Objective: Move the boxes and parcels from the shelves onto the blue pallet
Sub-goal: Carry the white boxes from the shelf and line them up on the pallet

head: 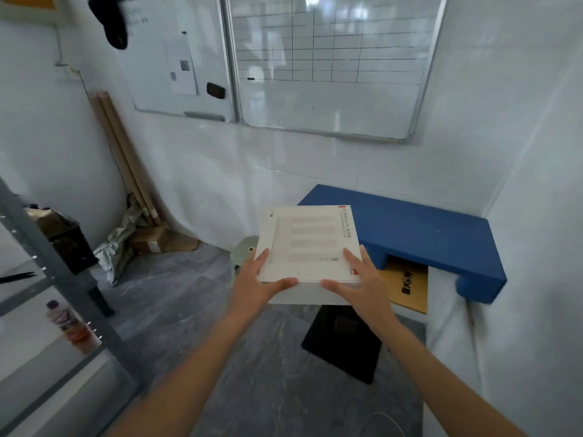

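Both hands, left hand & right hand, grip the white box w/ fingers curled round its near corners, long axis toward 12, blue pallet at 1 o'clock, right hand nearer.

A flat white box with grey print and a small red mark is held level in the air, just left of the blue pallet, which stands at the far right by the wall

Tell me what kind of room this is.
Likely a small stockroom or back office: a metal shelf rack, a blue pallet against the wall, whiteboards with a ruled grid, and parcels in the corner.
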